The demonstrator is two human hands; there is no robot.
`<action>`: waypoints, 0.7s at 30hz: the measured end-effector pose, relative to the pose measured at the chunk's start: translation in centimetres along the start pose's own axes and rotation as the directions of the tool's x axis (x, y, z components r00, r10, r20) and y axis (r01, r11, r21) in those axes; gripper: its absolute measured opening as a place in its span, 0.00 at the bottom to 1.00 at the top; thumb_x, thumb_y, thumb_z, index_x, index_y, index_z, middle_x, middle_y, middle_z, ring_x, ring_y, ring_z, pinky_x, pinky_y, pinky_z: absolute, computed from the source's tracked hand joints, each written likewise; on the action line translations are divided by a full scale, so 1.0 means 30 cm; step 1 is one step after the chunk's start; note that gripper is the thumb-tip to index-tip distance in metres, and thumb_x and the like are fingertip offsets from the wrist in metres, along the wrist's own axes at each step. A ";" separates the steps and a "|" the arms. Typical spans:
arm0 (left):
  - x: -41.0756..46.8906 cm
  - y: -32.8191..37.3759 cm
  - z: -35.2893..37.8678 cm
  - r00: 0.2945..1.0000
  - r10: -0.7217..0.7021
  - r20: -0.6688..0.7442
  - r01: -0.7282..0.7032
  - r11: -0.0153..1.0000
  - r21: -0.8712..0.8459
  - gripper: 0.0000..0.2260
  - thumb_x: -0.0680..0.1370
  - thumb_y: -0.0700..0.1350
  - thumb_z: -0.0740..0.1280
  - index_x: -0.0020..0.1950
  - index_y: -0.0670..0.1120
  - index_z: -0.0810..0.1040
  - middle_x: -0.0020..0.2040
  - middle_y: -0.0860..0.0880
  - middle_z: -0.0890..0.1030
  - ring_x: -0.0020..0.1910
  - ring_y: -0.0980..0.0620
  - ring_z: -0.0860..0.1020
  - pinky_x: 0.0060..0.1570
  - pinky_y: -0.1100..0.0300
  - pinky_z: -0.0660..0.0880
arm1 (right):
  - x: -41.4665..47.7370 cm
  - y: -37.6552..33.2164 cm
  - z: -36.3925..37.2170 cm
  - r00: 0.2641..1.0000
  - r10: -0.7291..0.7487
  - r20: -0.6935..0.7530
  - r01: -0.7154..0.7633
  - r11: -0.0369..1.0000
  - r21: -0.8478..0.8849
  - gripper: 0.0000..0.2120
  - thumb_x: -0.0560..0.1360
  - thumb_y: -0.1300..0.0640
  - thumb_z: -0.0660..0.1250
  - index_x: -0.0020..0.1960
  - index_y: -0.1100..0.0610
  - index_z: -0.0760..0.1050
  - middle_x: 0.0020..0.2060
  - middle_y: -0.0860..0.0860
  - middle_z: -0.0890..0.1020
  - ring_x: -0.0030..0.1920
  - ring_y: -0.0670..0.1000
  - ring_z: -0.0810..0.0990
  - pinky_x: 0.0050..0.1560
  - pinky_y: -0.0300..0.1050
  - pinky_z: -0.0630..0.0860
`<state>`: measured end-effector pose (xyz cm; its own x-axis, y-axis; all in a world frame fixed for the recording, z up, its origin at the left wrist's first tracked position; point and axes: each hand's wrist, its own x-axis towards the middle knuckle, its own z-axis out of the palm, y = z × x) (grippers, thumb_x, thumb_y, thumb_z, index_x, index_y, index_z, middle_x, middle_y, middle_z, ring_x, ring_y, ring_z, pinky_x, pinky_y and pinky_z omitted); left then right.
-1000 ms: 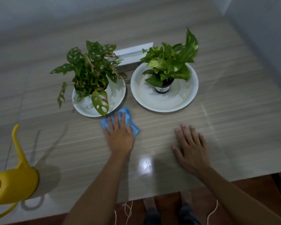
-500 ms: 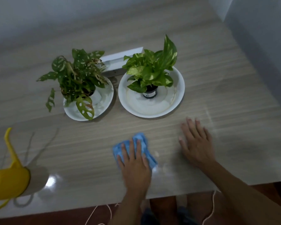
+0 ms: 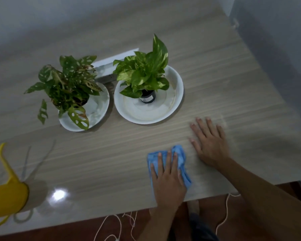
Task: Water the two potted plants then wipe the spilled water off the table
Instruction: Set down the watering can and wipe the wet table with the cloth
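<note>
My left hand point(image 3: 167, 180) presses flat on a crumpled blue cloth point(image 3: 180, 153) near the front edge of the wooden table point(image 3: 111, 153). Just to the right of it, my right hand point(image 3: 209, 141) lies flat on the tabletop with fingers spread, holding nothing. Farther back stand two potted plants, each in a white saucer: a dark holed-leaf plant point(image 3: 68, 87) in the left saucer point(image 3: 101, 108), and a bright green plant point(image 3: 144, 70) in the bigger right saucer point(image 3: 174, 94). A yellow watering can point(image 3: 5, 197) stands at the table's front left corner.
A white strip-like object point(image 3: 115, 58) lies behind the two plants. Grey walls close off the back and the right side. Thin white cords point(image 3: 118, 226) hang over the reddish floor below the table's front edge. Light glares off the glossy tabletop at the front left.
My left hand has slid the blue cloth from beside the left saucer toward the front edge and to the right, close to my right hand, which has stayed flat on the table.
</note>
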<state>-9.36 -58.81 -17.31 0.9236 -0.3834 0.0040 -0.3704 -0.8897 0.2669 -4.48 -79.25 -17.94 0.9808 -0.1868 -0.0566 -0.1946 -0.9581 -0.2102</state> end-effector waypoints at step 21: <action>-0.057 0.021 -0.021 0.980 -0.195 -0.042 0.197 0.979 0.060 0.26 0.83 0.54 0.50 0.81 0.52 0.56 0.81 0.46 0.59 0.80 0.39 0.55 0.73 0.34 0.55 | -0.017 0.329 -0.110 0.987 0.125 -0.104 -0.124 0.992 0.013 0.27 0.79 0.44 0.51 0.76 0.51 0.64 0.77 0.53 0.64 0.76 0.59 0.60 0.69 0.59 0.60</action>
<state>-11.11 -58.54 -16.54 0.9813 -0.1922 -0.0080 -0.1865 -0.9610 0.2042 -6.85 -89.33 -16.76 0.9449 -0.3268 0.0193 -0.3154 -0.9244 -0.2144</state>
